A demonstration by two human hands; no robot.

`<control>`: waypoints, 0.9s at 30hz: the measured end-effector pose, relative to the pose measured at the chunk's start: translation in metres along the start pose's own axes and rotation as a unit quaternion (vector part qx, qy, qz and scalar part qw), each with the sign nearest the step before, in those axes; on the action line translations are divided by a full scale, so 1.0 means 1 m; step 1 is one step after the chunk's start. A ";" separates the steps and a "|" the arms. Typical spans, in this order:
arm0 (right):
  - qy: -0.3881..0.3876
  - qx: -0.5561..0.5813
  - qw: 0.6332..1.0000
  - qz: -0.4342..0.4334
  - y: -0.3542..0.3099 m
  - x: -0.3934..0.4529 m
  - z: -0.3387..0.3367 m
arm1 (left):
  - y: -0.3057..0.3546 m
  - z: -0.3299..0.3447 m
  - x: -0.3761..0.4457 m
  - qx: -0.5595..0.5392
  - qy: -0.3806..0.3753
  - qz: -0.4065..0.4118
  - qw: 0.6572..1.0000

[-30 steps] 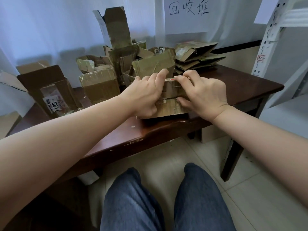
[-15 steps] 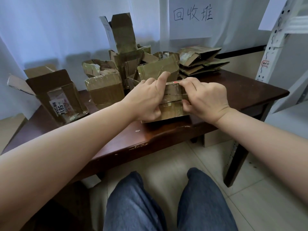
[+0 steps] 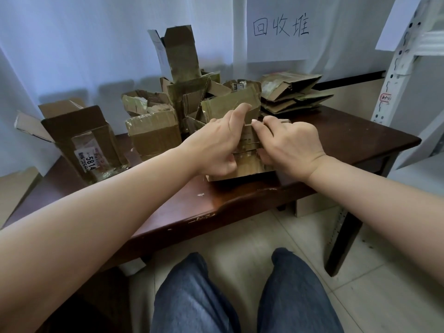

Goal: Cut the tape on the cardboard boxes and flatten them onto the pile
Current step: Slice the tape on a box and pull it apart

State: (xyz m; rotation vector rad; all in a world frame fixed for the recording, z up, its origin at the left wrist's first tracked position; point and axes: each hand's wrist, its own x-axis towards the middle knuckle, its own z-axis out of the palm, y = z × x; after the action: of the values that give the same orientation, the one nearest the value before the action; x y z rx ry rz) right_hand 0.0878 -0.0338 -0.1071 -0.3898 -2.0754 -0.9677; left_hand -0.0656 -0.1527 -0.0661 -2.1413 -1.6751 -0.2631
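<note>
Fingers [image 3: 242, 109] of the left hand [image 3: 213, 145] are curling over the top edge of a small cardboard box [image 3: 247, 164], thumb tucked against its near face. Right hand [image 3: 290, 145] is gripping the same box from the other side, fingertips pinching at the top edge, thumb on the front. Both hands are grasping the box; can't tell if a blade is in either.

Box is sitting on the dark wood counter [image 3: 240, 200], near the front edge, right of centre.

Behind it a cluster of opened boxes [image 3: 189, 92] is standing, flaps up, some taped. Left of that, a closed taped box [image 3: 153, 135]; further left, an open box with a shipping label [image 3: 89, 140]. Flattened pile [image 3: 293, 94] is lying at the back right of the counter, well apart from the hands.

Counter edge is showing chipped finish. White curtain [image 3: 72, 44] is hanging behind, with a paper sign [image 3: 281, 27] above the pile. White metal rack [image 3: 403, 56] is standing at right. Tiled floor [image 3: 372, 296] below; knees in jeans [image 3: 240, 296] at bottom.
</note>
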 end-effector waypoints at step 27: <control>0.010 0.209 0.978 -0.020 -0.035 -0.047 0.006 | -0.018 0.012 0.001 -0.065 -0.034 -0.115 0.991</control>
State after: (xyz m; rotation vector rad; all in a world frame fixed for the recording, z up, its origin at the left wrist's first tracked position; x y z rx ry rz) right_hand 0.0947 -0.0503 -0.1630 -0.1183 -2.2050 -0.5310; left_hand -0.0838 -0.1429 -0.0729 -2.0689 -1.9976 -0.3788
